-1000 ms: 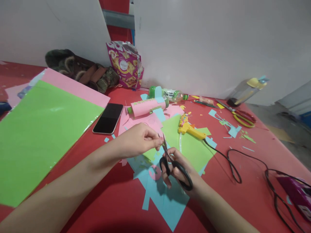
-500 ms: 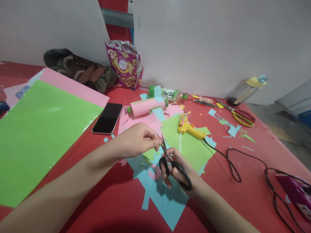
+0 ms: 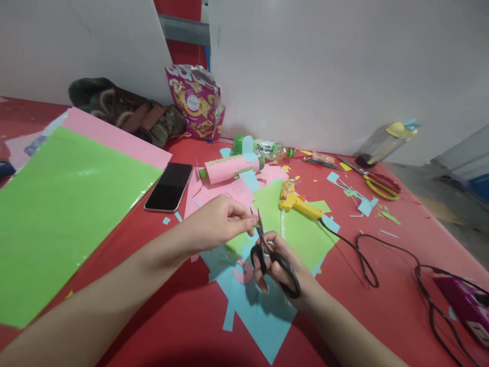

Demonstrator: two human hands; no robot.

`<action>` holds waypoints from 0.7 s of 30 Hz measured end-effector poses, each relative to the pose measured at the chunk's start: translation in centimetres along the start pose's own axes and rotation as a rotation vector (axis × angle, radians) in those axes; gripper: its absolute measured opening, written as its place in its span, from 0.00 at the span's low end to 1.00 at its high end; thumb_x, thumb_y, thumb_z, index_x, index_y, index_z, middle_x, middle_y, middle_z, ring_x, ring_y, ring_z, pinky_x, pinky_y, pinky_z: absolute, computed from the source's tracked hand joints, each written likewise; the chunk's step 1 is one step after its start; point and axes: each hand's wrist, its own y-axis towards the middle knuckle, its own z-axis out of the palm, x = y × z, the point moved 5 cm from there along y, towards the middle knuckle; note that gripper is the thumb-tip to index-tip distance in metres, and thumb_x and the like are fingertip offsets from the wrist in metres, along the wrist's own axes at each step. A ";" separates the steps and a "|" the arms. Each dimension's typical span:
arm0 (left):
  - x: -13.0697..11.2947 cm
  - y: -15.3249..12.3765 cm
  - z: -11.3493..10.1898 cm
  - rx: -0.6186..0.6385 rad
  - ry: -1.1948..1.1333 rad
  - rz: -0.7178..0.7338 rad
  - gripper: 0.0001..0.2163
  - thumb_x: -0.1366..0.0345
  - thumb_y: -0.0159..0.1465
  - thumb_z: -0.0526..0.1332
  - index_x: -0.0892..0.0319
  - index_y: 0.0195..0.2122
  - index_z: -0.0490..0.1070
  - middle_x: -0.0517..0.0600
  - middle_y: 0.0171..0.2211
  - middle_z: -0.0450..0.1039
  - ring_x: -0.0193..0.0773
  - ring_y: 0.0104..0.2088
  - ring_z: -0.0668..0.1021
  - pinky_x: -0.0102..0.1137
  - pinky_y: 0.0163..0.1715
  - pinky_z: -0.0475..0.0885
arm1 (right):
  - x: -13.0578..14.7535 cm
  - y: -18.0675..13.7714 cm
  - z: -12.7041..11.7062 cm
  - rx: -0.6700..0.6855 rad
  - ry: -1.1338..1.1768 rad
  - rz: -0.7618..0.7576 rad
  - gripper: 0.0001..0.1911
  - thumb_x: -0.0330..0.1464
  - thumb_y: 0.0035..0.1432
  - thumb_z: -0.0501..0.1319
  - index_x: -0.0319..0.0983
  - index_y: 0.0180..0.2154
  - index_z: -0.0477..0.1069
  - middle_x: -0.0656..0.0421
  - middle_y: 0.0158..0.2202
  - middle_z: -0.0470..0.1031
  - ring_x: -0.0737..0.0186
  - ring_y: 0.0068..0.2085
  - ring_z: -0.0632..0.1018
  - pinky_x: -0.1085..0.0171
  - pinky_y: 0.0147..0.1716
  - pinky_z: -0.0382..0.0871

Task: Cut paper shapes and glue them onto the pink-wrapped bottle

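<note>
My right hand (image 3: pixel 280 265) grips black-handled scissors (image 3: pixel 273 257), their blades pointing up and away. My left hand (image 3: pixel 217 221) is pinched shut on a very small paper scrap right at the blades; the scrap is too small to name its colour. Both hands hover over a light blue paper sheet (image 3: pixel 260 316) with cut-outs and a green paper sheet (image 3: pixel 301 234) on the red table (image 3: pixel 382 306).
A large green sheet (image 3: pixel 61 204) over a pink sheet lies at left, with a phone (image 3: pixel 170 187) beside it. A pink paper-wrapped tube (image 3: pixel 231 167), bottle, yellow glue gun (image 3: pixel 298 201) with black cord (image 3: pixel 367 265), red-yellow scissors (image 3: pixel 378 183), snack bag (image 3: pixel 196 102) and paper scraps surround.
The scissor blades have tilted slightly more upright and the left hand's pinch has shifted a little to the right; otherwise the scene is the same.
</note>
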 end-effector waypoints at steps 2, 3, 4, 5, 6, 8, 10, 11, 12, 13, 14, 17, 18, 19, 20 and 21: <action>0.1 0.1 0.2 -0.010 -0.012 0.005 0.13 0.60 0.56 0.52 0.65 0.22 0.69 0.44 0.18 0.61 0.28 0.21 0.63 0.23 0.21 0.57 | 0.0 0.0 0.0 0.000 0.008 -0.014 0.20 0.43 0.46 0.61 0.41 0.36 0.55 0.64 0.27 0.62 0.73 0.21 0.68 0.71 0.19 0.59; 0.2 0.1 0.4 -0.020 -0.020 0.004 0.14 0.60 0.56 0.52 0.65 0.22 0.69 0.44 0.17 0.61 0.28 0.20 0.63 0.24 0.20 0.56 | 0.0 0.0 0.0 0.001 0.011 -0.023 0.20 0.43 0.46 0.61 0.41 0.36 0.55 0.64 0.27 0.62 0.73 0.21 0.68 0.71 0.19 0.60; 0.2 0.1 0.5 -0.034 -0.031 0.000 0.14 0.60 0.56 0.53 0.65 0.22 0.69 0.44 0.17 0.61 0.28 0.20 0.63 0.24 0.20 0.56 | 0.1 0.0 0.0 0.002 0.014 -0.031 0.20 0.43 0.47 0.61 0.41 0.36 0.55 0.64 0.27 0.62 0.73 0.21 0.68 0.71 0.20 0.60; 0.2 0.1 0.6 -0.051 -0.048 -0.005 0.13 0.60 0.56 0.53 0.64 0.22 0.69 0.44 0.17 0.61 0.28 0.20 0.63 0.23 0.20 0.57 | 0.1 0.0 0.0 0.000 0.017 -0.037 0.20 0.43 0.47 0.61 0.41 0.36 0.55 0.64 0.27 0.62 0.73 0.21 0.68 0.70 0.20 0.60; 0.2 0.1 0.6 -0.066 -0.071 -0.009 0.13 0.61 0.56 0.53 0.64 0.22 0.69 0.44 0.17 0.61 0.28 0.20 0.63 0.23 0.20 0.57 | 0.2 0.0 0.0 0.001 0.018 -0.043 0.20 0.43 0.47 0.60 0.41 0.36 0.55 0.64 0.27 0.62 0.73 0.22 0.68 0.70 0.21 0.60; 0.0 0.0 0.8 -0.089 -0.119 -0.011 0.12 0.62 0.56 0.53 0.64 0.22 0.69 0.44 0.18 0.63 0.28 0.21 0.65 0.23 0.22 0.58 | 0.3 0.0 0.1 0.000 0.016 -0.049 0.20 0.43 0.47 0.60 0.41 0.36 0.55 0.63 0.28 0.63 0.73 0.22 0.67 0.70 0.21 0.59; -0.1 0.0 1.0 -0.098 -0.150 -0.005 0.12 0.62 0.56 0.53 0.64 0.21 0.68 0.45 0.18 0.64 0.28 0.22 0.65 0.23 0.22 0.59 | 0.3 0.0 0.0 0.000 0.014 -0.049 0.20 0.44 0.48 0.60 0.41 0.36 0.55 0.63 0.29 0.63 0.73 0.22 0.67 0.69 0.22 0.59; -0.1 -0.1 1.0 -0.102 -0.156 0.000 0.12 0.63 0.56 0.53 0.64 0.20 0.68 0.45 0.18 0.64 0.28 0.22 0.65 0.23 0.22 0.59 | 0.3 0.0 0.0 0.003 0.011 -0.051 0.20 0.44 0.47 0.60 0.41 0.36 0.55 0.63 0.29 0.63 0.73 0.22 0.67 0.69 0.22 0.59; -0.1 -0.1 1.1 -0.108 -0.156 0.003 0.12 0.63 0.56 0.53 0.64 0.20 0.67 0.45 0.19 0.64 0.29 0.22 0.66 0.23 0.23 0.59 | 0.3 0.0 0.0 0.007 0.009 -0.052 0.20 0.44 0.47 0.60 0.41 0.36 0.55 0.63 0.29 0.63 0.73 0.22 0.67 0.69 0.22 0.59; -0.1 -0.1 1.1 -0.115 -0.153 0.007 0.12 0.63 0.56 0.53 0.63 0.20 0.67 0.45 0.19 0.64 0.29 0.22 0.66 0.23 0.23 0.59 | 0.3 0.0 0.0 0.010 0.009 -0.054 0.20 0.44 0.47 0.60 0.41 0.36 0.55 0.63 0.29 0.63 0.73 0.22 0.67 0.69 0.22 0.59; -0.1 -0.1 1.2 -0.122 -0.150 0.010 0.12 0.62 0.56 0.52 0.63 0.20 0.67 0.45 0.19 0.64 0.30 0.23 0.66 0.23 0.23 0.59 | 0.3 0.0 0.0 0.012 0.008 -0.057 0.20 0.44 0.47 0.60 0.41 0.36 0.54 0.63 0.28 0.63 0.73 0.22 0.67 0.69 0.21 0.58; 0.0 -0.2 1.3 -0.154 -0.143 0.015 0.12 0.62 0.57 0.52 0.63 0.21 0.67 0.45 0.19 0.63 0.30 0.23 0.66 0.24 0.23 0.59 | 0.4 0.0 -0.1 0.001 0.001 -0.069 0.20 0.44 0.47 0.60 0.42 0.37 0.54 0.63 0.28 0.62 0.73 0.21 0.67 0.70 0.21 0.58; -0.1 -0.2 1.4 -0.166 -0.145 0.016 0.12 0.63 0.57 0.52 0.63 0.20 0.66 0.44 0.18 0.62 0.29 0.22 0.65 0.23 0.22 0.59 | 0.4 0.0 -0.1 -0.005 -0.003 -0.072 0.20 0.44 0.47 0.60 0.42 0.37 0.54 0.63 0.28 0.62 0.73 0.21 0.67 0.70 0.21 0.58; -0.1 -0.2 1.4 -0.179 -0.149 0.017 0.12 0.63 0.57 0.52 0.63 0.19 0.65 0.44 0.18 0.61 0.29 0.21 0.64 0.23 0.22 0.58 | 0.4 0.0 -0.1 -0.009 -0.006 -0.076 0.20 0.44 0.47 0.60 0.42 0.37 0.54 0.63 0.28 0.62 0.73 0.21 0.67 0.70 0.21 0.58; -0.2 -0.3 1.5 -0.193 -0.155 0.018 0.12 0.64 0.57 0.52 0.63 0.18 0.64 0.43 0.17 0.60 0.28 0.21 0.63 0.23 0.21 0.58 | 0.4 0.0 -0.1 -0.014 -0.010 -0.078 0.20 0.44 0.47 0.60 0.42 0.37 0.54 0.63 0.28 0.62 0.73 0.21 0.67 0.70 0.21 0.58; -0.2 -0.3 1.5 -0.208 -0.165 0.019 0.12 0.65 0.57 0.52 0.62 0.17 0.63 0.43 0.16 0.58 0.27 0.20 0.62 0.22 0.20 0.57 | 0.4 -0.1 -0.1 -0.018 -0.015 -0.079 0.20 0.44 0.47 0.60 0.42 0.37 0.54 0.63 0.29 0.62 0.73 0.21 0.67 0.70 0.21 0.58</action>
